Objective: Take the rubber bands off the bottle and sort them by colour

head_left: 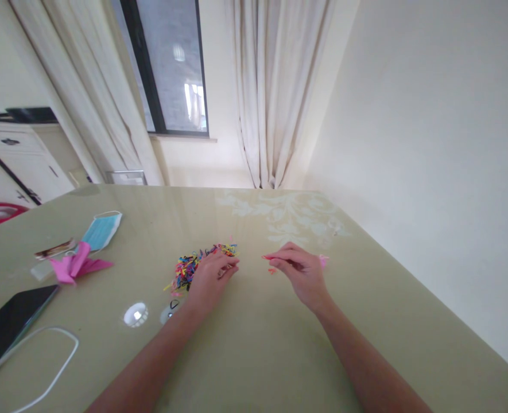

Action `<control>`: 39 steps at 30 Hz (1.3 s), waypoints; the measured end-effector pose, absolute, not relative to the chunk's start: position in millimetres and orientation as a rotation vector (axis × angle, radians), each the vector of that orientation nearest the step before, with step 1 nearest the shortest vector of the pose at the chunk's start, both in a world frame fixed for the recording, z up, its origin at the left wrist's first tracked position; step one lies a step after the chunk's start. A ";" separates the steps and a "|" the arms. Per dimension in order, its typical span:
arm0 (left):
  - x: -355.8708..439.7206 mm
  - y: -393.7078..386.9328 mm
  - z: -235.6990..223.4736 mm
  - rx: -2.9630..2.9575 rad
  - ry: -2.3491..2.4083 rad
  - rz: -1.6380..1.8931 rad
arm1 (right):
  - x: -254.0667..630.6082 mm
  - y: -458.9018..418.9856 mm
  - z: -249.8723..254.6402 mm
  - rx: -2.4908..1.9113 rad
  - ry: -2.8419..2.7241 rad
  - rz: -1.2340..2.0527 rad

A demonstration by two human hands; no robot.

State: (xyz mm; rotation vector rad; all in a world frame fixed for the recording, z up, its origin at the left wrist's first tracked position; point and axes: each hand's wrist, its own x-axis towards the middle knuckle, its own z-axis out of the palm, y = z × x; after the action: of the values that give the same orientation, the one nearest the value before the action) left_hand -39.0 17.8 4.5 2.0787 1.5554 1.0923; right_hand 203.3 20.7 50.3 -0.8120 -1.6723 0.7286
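A heap of small multicoloured rubber bands (pixel 186 271) lies on the table, partly covered by my left hand (pixel 210 278). The thumb and fingertips of that hand are drawn together at the heap's right side; what they hold, if anything, I cannot make out. Further right, my right hand (pixel 303 272) pinches a small red rubber band (pixel 264 257) between thumb and forefinger, just above the table. Under its fingertips lies a little orange-red piece (pixel 272 271), perhaps another band. Some pink bits (pixel 323 260) show behind the right hand, partly hidden by it.
On the left of the table (pixel 254 355) are a pink folded-paper bird (pixel 79 265), a blue face mask (pixel 102 230), a dark phone (pixel 15 321) and a white cable (pixel 70 355). A black band (pixel 174 304) lies near my left wrist. A wall (pixel 452 172) borders the right side.
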 end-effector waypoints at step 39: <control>-19.3 10.2 9.0 1.436 1.017 1.095 | 189.5 19.7 26.4 -0.819 -2.078 0.513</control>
State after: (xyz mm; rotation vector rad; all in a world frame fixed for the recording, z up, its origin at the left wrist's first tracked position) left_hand -19.3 10.2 9.0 1.4359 1.0174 1.0947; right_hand 189.5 19.7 26.4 -0.8189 -2.0784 0.5128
